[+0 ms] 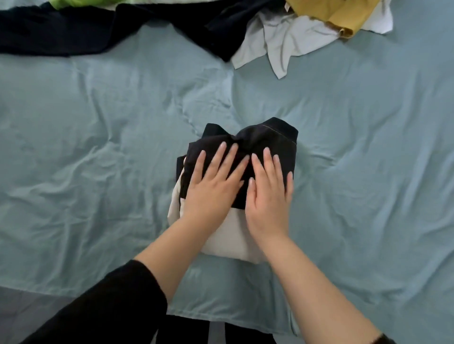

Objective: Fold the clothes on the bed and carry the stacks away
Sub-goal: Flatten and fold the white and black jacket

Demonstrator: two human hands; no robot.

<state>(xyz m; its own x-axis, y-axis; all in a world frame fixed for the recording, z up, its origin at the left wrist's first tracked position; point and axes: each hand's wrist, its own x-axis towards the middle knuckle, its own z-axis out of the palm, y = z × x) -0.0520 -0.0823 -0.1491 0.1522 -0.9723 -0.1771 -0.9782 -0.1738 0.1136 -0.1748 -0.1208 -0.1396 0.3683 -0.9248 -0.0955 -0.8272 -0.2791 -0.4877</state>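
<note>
A: Both hands down flat here: left hand [213, 183] and right hand [267, 196] side by side, fingers straight, palms pressing on the folded black garment [266, 140]. Nothing is grasped; this is a press, not a grip.

B: And that black piece sits on a folded white garment [228, 237], the two making a small stack near the front edge of the bed [98, 152]. Look at the far side of the black one, though. It bunches into two humps instead of lying level.

A: That's the worry for me. A lumpy top layer may spring open once the palms lift, and I'd judge the fold could slide off the smooth white layer beneath.

B: The black piece also sits toward the far end of the white one, which shows bare on the near side and left, so the edges aren't squared. Scoop it up like that and the top could tip away.

A: Soft footing too. The bed is rumpled all round, no firm base to press against.

B: Plenty left besides. Along the far edge lie a long dark garment [73, 32], a crumpled white garment [282, 36], a mustard-yellow piece [336, 14] and a sliver of green cloth [81, 3], all unfolded, well apart from the stack.

A: So carrying now would be early, I'd say. Add more onto a lopsided base and the pile risks leaning.
</note>
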